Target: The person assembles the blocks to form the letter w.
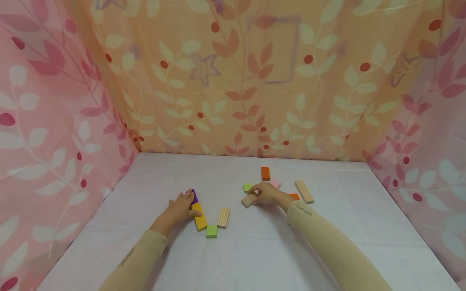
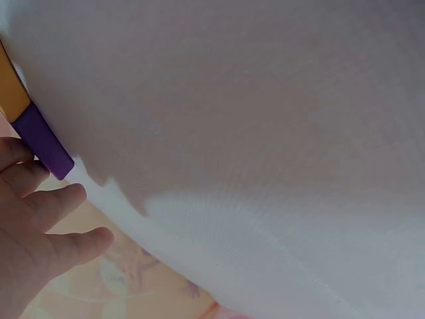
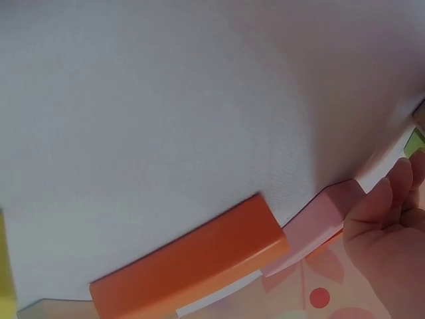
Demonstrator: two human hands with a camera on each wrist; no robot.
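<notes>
Head camera faces forward-down over desk (image 1: 262, 258); wrist cameras view closely. Head, left-wrist views share purple block (image 2: 44, 141).

Closes off at the back with a leaf-printed orange curtain (image 1: 240, 93), faintly marked with a purple star (image 1: 205, 68) and perhaps a rectangle (image 1: 293, 50), too blurred to be sure. Continues in a pink left-hand curtain (image 1: 54, 121) and pink right-hand curtain (image 1: 426, 121). Spreads below in white cloth (image 1: 233, 262), softly lit, shadowed in patches.

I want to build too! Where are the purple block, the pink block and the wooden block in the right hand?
Purple block (image 2: 43, 141): left wrist view, its long face.
Pink block (image 3: 310, 228): right wrist view, its long face.
Held wooden block (image 1: 248, 199): head view, its uncovered top.
</notes>
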